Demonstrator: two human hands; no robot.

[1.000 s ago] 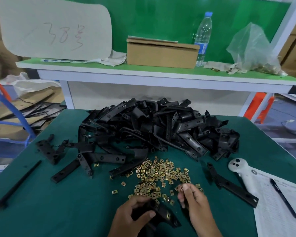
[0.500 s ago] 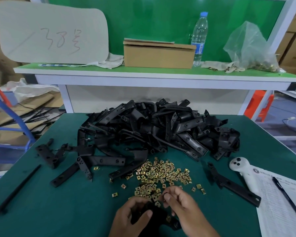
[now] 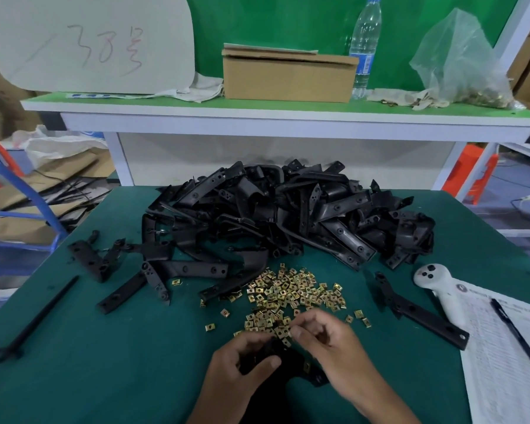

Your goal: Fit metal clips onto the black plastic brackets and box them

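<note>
- Black plastic bracket (image 3: 291, 361) sits in the left hand (image 3: 242, 367); grip: fingers and thumb curled round its near end, low at frame centre.
- Far left of that grip: thin black rod (image 3: 37, 319) lying flat on the green table (image 3: 104, 377).
- Left of the grip, further up: a few loose brackets (image 3: 153, 280), lying apart from the main pile.
- Above the grip: big pile of black brackets (image 3: 288, 215) at the back of the table.
- Just above both grips: scatter of brass-coloured metal clips (image 3: 291, 295), its near edge touching the fingertips.
- Right hand (image 3: 331, 347): fingers curled, fingertips pinched together at the bracket's upper end, right against the left hand's fingers. Looks like a clip is in the pinch, but too small and blurred to confirm.
- One clip (image 3: 307, 366) visible on the held bracket, between the two hands.
- Right of the right-hand grip: one long bracket (image 3: 423, 313) lying alone on the table.
- Further right: white handheld controller (image 3: 441, 286), then a printed sheet (image 3: 508, 362) with a black pen (image 3: 517, 335) on it.
- Shelf (image 3: 288, 117) behind and above: grey board (image 3: 89, 41), cardboard box (image 3: 288, 76), water bottle (image 3: 364, 44), clear plastic bag (image 3: 462, 62) holding brass parts.
</note>
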